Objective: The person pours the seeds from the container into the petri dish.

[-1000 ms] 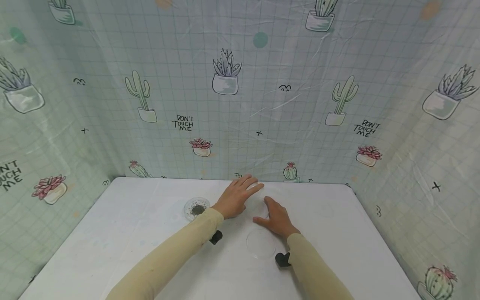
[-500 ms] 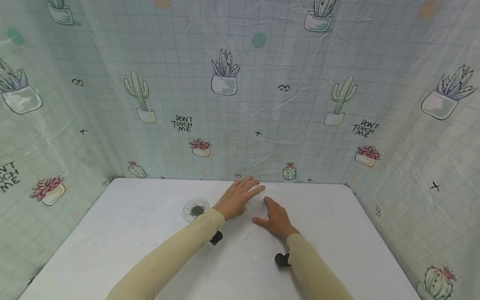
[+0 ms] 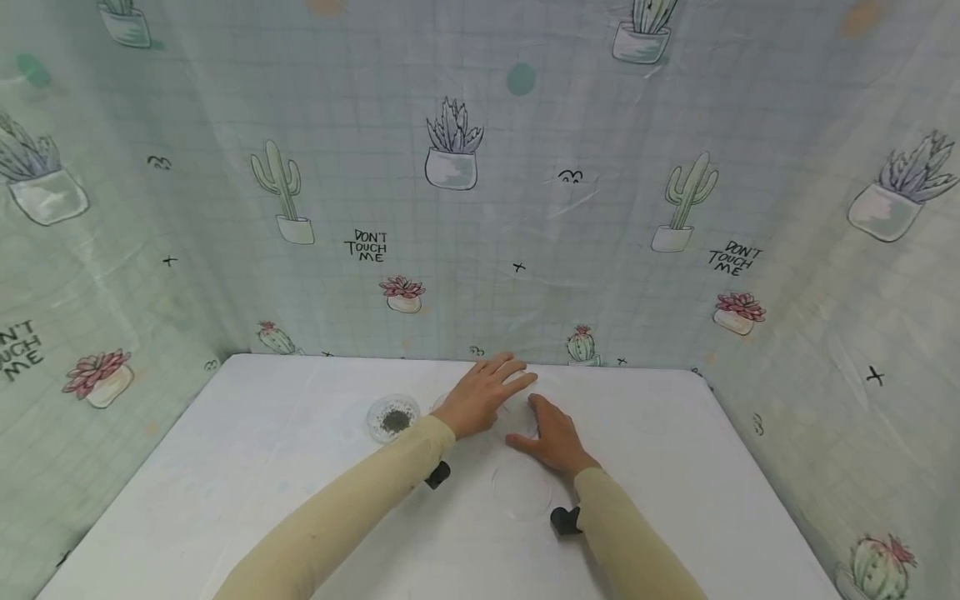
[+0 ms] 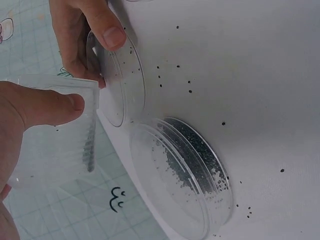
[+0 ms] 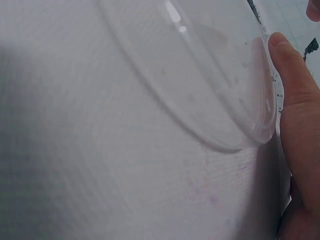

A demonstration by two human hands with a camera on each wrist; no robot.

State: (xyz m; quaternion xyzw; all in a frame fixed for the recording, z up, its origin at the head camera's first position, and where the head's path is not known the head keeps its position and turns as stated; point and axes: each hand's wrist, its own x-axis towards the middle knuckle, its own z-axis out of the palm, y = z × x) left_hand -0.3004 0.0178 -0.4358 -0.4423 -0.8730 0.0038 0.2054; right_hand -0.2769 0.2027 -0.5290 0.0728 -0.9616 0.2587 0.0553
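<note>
My left hand [image 3: 482, 400] holds a clear box-like plastic container [image 4: 52, 145], its thumb lying on the flat side. A line of dark grains [image 4: 89, 152] has gathered along one edge inside. To its right, my right hand [image 3: 557, 435] grips a clear petri dish [image 4: 131, 85] by the rim, with a few dark specks in or behind it. In the left wrist view, another petri dish [image 4: 170, 180] holds a dense heap of small dark seed-like grains [image 4: 192, 150]. The head view shows this filled dish beside the left forearm.
A clear round dish or lid [image 3: 522, 490] lies nearer the body, in front of the right hand. Behind the left wrist another clear rim [image 3: 438, 402] peeks out. Loose dark grains [image 4: 190, 91] dot the white table [image 3: 637, 500]. A patterned curtain [image 3: 517, 217] surrounds the table's back and sides.
My left hand has shifted slightly to the right, closer to the right hand, uncovering more of a clear rim behind the wrist. The right hand has stayed in place.
</note>
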